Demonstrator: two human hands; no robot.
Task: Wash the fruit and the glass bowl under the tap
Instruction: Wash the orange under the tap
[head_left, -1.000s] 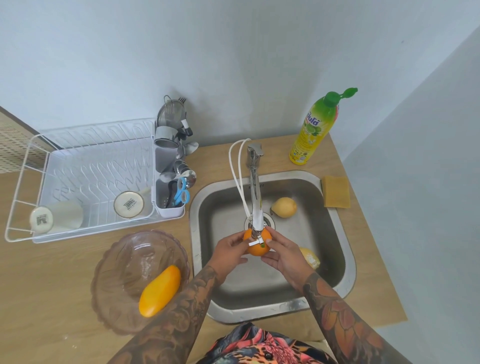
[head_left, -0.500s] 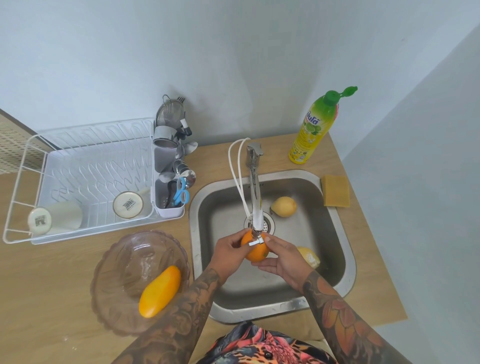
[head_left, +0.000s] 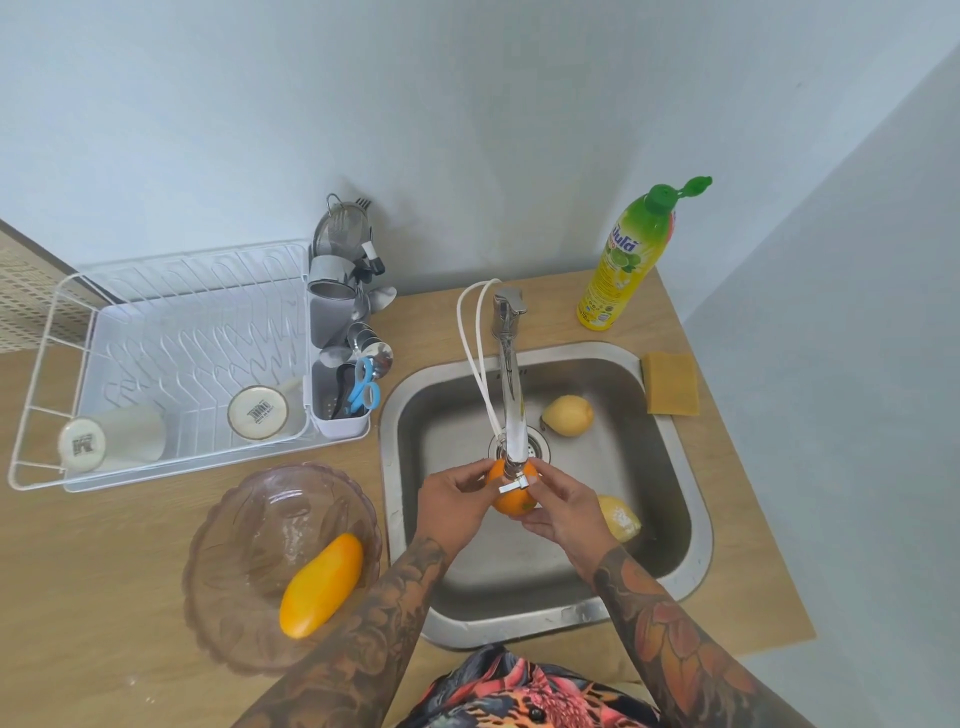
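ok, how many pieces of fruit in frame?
4. An orange held by both hands under the tap; a lemon at the sink's back; a second lemon behind the right hand; a yellow mango in the glass bowl. None obviously hidden.

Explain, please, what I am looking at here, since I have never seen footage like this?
No machine here: a person wears a camera on the head, looking down at two bare hands. The left hand and right hand hold an orange under the tap, over a steel sink. Two lemons lie in the sink. On the counter, a glass bowl holds a mango. Behind stand a rack, a soap bottle and a sponge.
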